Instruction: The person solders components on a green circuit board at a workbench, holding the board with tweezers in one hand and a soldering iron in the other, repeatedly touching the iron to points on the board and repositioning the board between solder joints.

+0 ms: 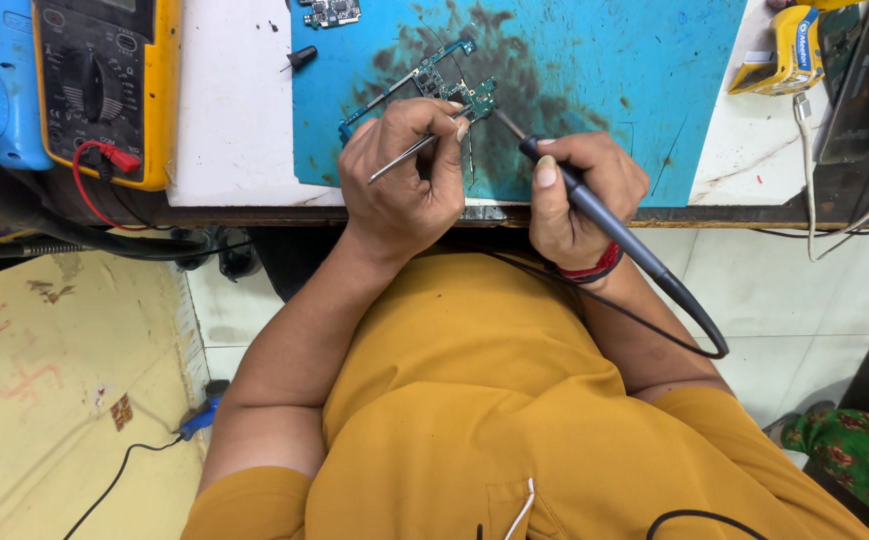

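A narrow green circuit board lies on a blue work mat stained dark in the middle. My left hand is closed around metal tweezers, whose tips reach the board's near end. My right hand grips a black soldering iron like a pen; its thin tip points at the same end of the board. The iron's black cable loops down over my right forearm. I wear a mustard-yellow shirt.
A yellow multimeter with a red lead sits at the left on the white bench top, beside a blue device. A second small board lies at the mat's far edge. A yellow tool and cables lie at the right.
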Available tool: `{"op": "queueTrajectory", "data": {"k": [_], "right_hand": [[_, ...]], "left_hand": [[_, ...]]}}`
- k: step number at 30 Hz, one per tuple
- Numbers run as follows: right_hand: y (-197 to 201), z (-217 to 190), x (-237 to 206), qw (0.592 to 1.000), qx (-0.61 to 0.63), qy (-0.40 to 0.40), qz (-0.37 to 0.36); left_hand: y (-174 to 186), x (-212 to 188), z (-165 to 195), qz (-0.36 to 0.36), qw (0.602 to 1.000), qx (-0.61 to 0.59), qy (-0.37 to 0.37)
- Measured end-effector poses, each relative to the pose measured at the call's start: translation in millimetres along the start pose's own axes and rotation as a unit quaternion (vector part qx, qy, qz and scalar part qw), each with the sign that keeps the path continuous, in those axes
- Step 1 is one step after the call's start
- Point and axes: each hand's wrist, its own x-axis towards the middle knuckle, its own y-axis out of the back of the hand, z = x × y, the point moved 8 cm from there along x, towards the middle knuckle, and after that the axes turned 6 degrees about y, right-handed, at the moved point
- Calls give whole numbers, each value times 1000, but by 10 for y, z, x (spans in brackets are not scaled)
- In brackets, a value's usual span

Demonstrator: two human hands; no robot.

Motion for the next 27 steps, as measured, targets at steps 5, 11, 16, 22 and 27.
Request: {"op": "queueTrajectory", "data": {"k": [5, 11, 16, 22, 27], "right_hand": [[-3, -16, 28, 1000, 3, -2, 18], [30, -22, 90, 999, -14, -25, -15], [-44, -70, 98, 999, -26, 7, -30], [-51, -54, 89, 999, -18, 15, -34], [-76, -52, 91, 999, -15, 18, -40]], "left_hand": [[44, 21, 50, 5, 1000, -10, -21], [98, -55, 170, -18, 998, 39, -49], [66, -93, 192, -34, 996, 49, -68], [39, -95, 175, -39, 996, 52, -69], [35, -98, 168, -41, 996, 50, -65]]}}
